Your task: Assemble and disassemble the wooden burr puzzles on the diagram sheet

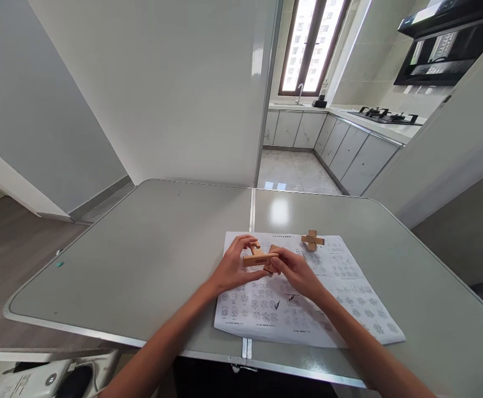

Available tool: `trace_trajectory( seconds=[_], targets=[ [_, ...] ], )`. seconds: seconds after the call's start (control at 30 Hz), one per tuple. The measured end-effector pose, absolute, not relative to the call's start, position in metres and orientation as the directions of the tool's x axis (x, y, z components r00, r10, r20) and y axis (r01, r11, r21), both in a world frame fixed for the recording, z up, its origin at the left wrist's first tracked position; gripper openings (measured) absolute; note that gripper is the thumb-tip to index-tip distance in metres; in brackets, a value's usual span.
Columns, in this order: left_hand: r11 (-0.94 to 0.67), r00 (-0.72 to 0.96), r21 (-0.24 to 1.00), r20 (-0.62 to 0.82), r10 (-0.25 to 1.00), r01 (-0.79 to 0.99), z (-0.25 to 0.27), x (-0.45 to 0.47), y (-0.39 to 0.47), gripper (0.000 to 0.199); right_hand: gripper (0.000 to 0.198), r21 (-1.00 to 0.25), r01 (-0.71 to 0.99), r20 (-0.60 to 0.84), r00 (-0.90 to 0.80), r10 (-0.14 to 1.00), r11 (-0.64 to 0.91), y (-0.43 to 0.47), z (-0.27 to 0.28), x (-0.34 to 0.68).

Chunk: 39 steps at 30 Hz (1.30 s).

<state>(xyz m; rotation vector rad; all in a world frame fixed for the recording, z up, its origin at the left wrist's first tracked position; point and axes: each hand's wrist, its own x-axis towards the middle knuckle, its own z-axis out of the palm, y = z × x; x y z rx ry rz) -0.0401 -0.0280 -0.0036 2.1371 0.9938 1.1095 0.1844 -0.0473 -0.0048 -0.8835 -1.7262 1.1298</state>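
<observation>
Over the printed sheet (307,326), my left hand (233,266) and my right hand (296,269) hold notched wooden puzzle pieces (260,260) between them. The fingers of my left hand curl around the left side, its thumb reaching along underneath. My right hand pinches the right end of a flat, slotted piece. Behind it other wooden pieces show, partly hidden by the fingers; whether they interlock I cannot tell. A cross-shaped wooden puzzle (312,240) rests on the sheet's far part, beyond my right hand.
The sheet with rows of small diagrams lies on a grey folding table (141,260) with a metal seam down its middle. A small teal bit (59,264) lies near the left edge. A white partition (175,110) stands behind, with a kitchen counter (374,130) farther right.
</observation>
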Motion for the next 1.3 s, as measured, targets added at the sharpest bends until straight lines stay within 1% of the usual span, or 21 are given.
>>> trace_trajectory(
  seconds=[0.03, 0.1, 0.13, 0.2, 0.27, 0.33, 0.4, 0.47, 0.5, 0.6, 0.77, 0.83, 0.93, 1.0, 1.07, 1.13, 1.2, 1.3],
  targets=[
    [-0.595, 0.402, 0.715, 0.455, 0.795, 0.367, -0.005, -0.041, -0.027, 0.065, 0.032, -0.944, 0.080, 0.271, -0.373, 0.887, 0.321, -0.047, -0.003, 0.185],
    [-0.610, 0.418, 0.691, 0.457, 0.785, 0.388, -0.009, -0.042, -0.026, 0.046, 0.036, -0.956, 0.051, 0.248, -0.387, 0.888, 0.290, -0.048, 0.001, 0.185],
    [-0.620, 0.423, 0.668, 0.463, 0.779, 0.411, -0.011, -0.043, -0.026, 0.041, 0.037, -0.961, 0.038, 0.238, -0.400, 0.885, 0.275, -0.048, 0.003, 0.185],
    [-0.648, 0.425, 0.588, 0.489, 0.762, 0.484, -0.013, -0.045, -0.026, 0.040, 0.039, -0.969, 0.006, 0.221, -0.434, 0.873, 0.248, -0.048, 0.005, 0.186],
    [-0.678, 0.435, 0.479, 0.527, 0.730, 0.557, -0.014, -0.047, -0.026, 0.039, 0.040, -0.973, -0.034, 0.217, -0.463, 0.860, 0.227, -0.048, 0.005, 0.187],
    [-0.700, 0.454, 0.386, 0.555, 0.697, 0.601, -0.015, -0.047, -0.026, 0.034, 0.038, -0.974, -0.076, 0.224, -0.474, 0.852, 0.214, -0.047, 0.002, 0.189],
    [-0.684, 0.436, 0.349, 0.567, 0.698, 0.641, -0.015, -0.047, -0.023, 0.025, 0.037, -0.973, -0.099, 0.230, -0.463, 0.856, 0.208, -0.046, -0.001, 0.192],
    [-0.620, 0.360, 0.383, 0.562, 0.745, 0.685, -0.015, -0.048, -0.019, 0.018, 0.037, -0.974, -0.094, 0.228, -0.455, 0.861, 0.208, -0.047, -0.002, 0.196],
    [-0.578, 0.310, 0.416, 0.553, 0.774, 0.702, -0.016, -0.049, -0.017, 0.018, 0.037, -0.974, -0.088, 0.228, -0.451, 0.863, 0.211, -0.047, -0.002, 0.197],
    [-0.483, 0.200, 0.498, 0.518, 0.832, 0.720, -0.016, -0.052, -0.013, 0.025, 0.034, -0.973, -0.075, 0.230, -0.405, 0.885, 0.218, -0.046, -0.001, 0.200],
    [-0.451, 0.187, 0.547, 0.470, 0.863, 0.706, -0.017, -0.052, -0.015, 0.025, 0.033, -0.981, -0.039, 0.192, -0.215, 0.958, 0.188, -0.040, -0.003, 0.197],
    [-0.433, 0.194, 0.574, 0.431, 0.882, 0.695, -0.019, -0.050, -0.017, 0.029, 0.036, -0.986, -0.021, 0.168, -0.140, 0.976, 0.167, -0.036, -0.005, 0.197],
    [-0.411, 0.213, 0.603, 0.374, 0.903, 0.683, -0.022, -0.048, -0.018, 0.037, 0.046, -0.989, 0.069, 0.130, -0.042, 0.991, 0.132, -0.031, -0.012, 0.199],
    [-0.411, 0.227, 0.600, 0.361, 0.905, 0.686, -0.024, -0.048, -0.018, 0.039, 0.053, -0.970, 0.211, 0.130, 0.009, 0.992, 0.125, -0.029, -0.017, 0.202],
    [-0.423, 0.242, 0.570, 0.368, 0.898, 0.704, -0.027, -0.048, -0.017, 0.039, 0.057, -0.910, 0.384, 0.176, 0.027, 0.984, 0.153, -0.027, -0.022, 0.205],
    [-0.443, 0.262, 0.526, 0.384, 0.885, 0.726, -0.030, -0.048, -0.017, 0.038, 0.059, -0.825, 0.532, 0.231, 0.011, 0.973, 0.190, -0.026, -0.026, 0.206],
    [-0.460, 0.282, 0.486, 0.396, 0.874, 0.743, -0.032, -0.048, -0.016, 0.036, 0.057, -0.747, 0.637, 0.242, -0.010, 0.970, 0.193, -0.026, -0.030, 0.206],
    [-0.474, 0.304, 0.450, 0.399, 0.865, 0.757, -0.033, -0.047, -0.017, 0.035, 0.048, -0.663, 0.734, 0.208, -0.005, 0.978, 0.145, -0.027, -0.035, 0.204]
  ],
)
